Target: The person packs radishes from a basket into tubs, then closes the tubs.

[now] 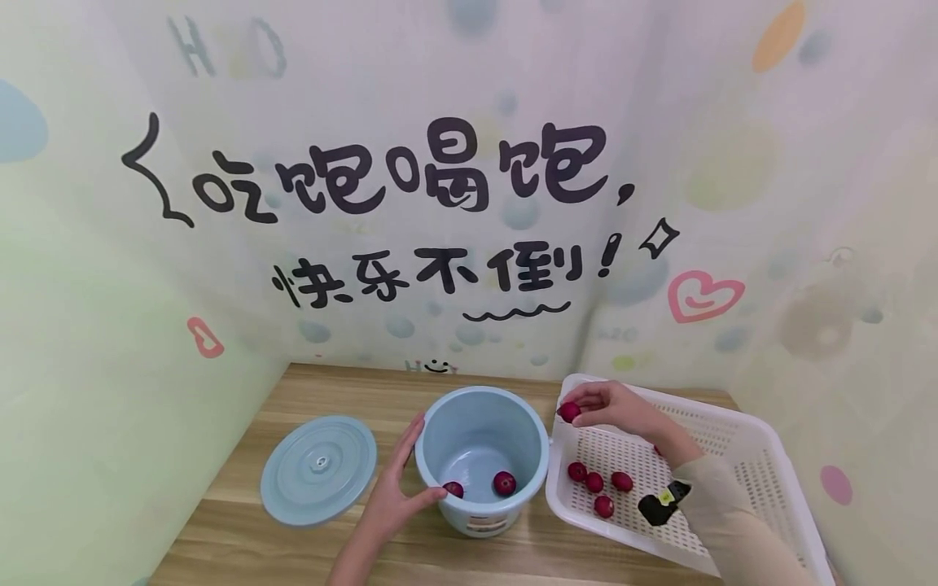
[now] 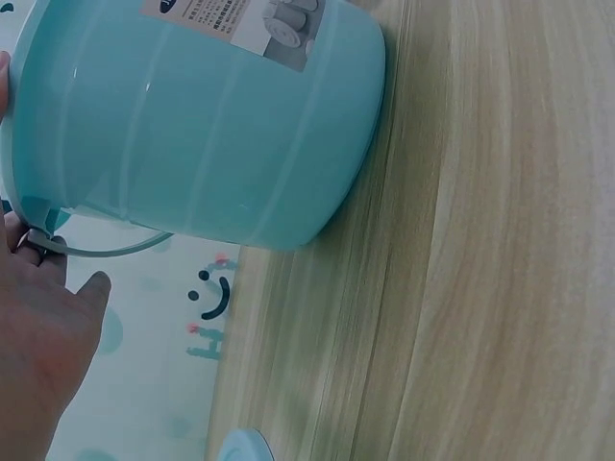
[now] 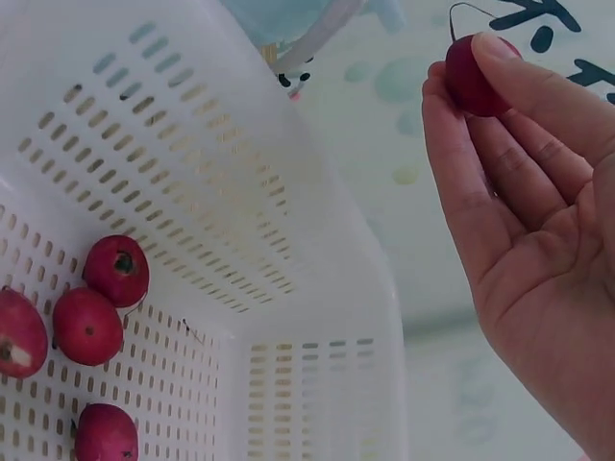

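Note:
A light blue bucket (image 1: 533,443) (image 2: 211,125) stands on the wooden table (image 1: 242,537), with two red fruits (image 1: 503,483) on its bottom. My left hand (image 1: 412,468) (image 2: 38,327) rests on the bucket's left side, fingers laid straight along the wall and thumb at the front. My right hand (image 1: 575,411) (image 3: 468,65) pinches one small red fruit (image 1: 567,412) (image 3: 473,86) between thumb and fingertips, above the far left corner of a white perforated basket (image 1: 762,456) (image 3: 317,240). Several more red fruits (image 1: 595,482) (image 3: 91,322) lie in the basket.
The bucket's round blue lid (image 1: 318,468) (image 2: 240,447) lies flat on the table to the left. Printed walls close in the table at the back and on both sides. The basket fills the right end of the table.

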